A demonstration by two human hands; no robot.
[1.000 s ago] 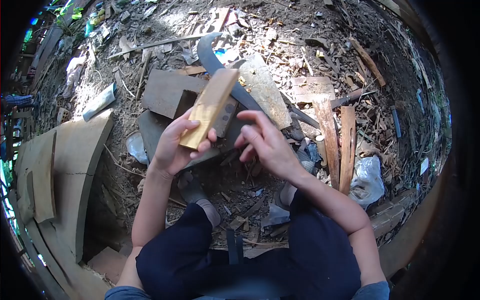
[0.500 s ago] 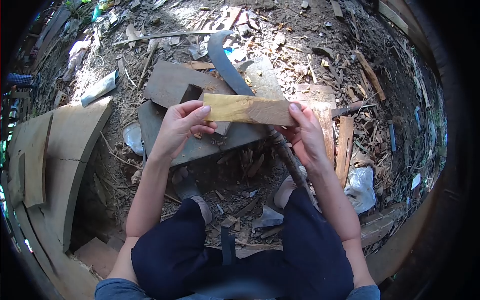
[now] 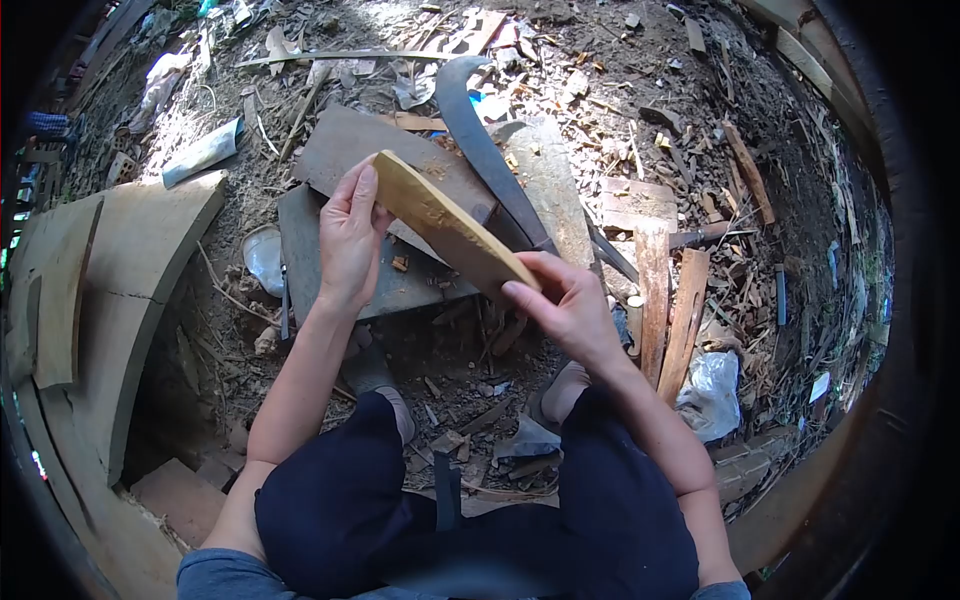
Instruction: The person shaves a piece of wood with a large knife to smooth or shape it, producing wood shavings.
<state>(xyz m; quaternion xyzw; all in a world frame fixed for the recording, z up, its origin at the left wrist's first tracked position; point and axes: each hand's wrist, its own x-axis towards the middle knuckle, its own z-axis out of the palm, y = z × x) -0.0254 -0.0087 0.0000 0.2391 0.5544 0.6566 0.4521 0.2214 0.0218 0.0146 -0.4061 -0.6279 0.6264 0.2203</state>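
A short flat piece of wood (image 3: pixel 447 220), yellowish along its edge and brown on part of its face, is held up tilted between both hands. My left hand (image 3: pixel 348 232) pinches its upper left end, thumb near the corner. At the lower right end, my right hand (image 3: pixel 570 308) grips it between thumb and fingers. Behind it a long curved blade (image 3: pixel 475 135) with a hooked tip lies across the boards. Its lower part is hidden by the wood and my right hand. Beneath are a brown board (image 3: pixel 350 150) and a greyish slab (image 3: pixel 300 235) with wood chips on them.
Large curved wooden planks (image 3: pixel 150 250) lean at the left. A grey half-pipe piece (image 3: pixel 203 153) and a plastic container (image 3: pixel 263 258) lie nearby. On the right are wood strips (image 3: pixel 685 315) and a clear plastic bag (image 3: pixel 712 395). Chips and scraps litter the ground.
The wood has turned from level and face-on to slanted, its left end up and right end down, showing its edge. My left hand has risen; my right hand has moved lower and left.
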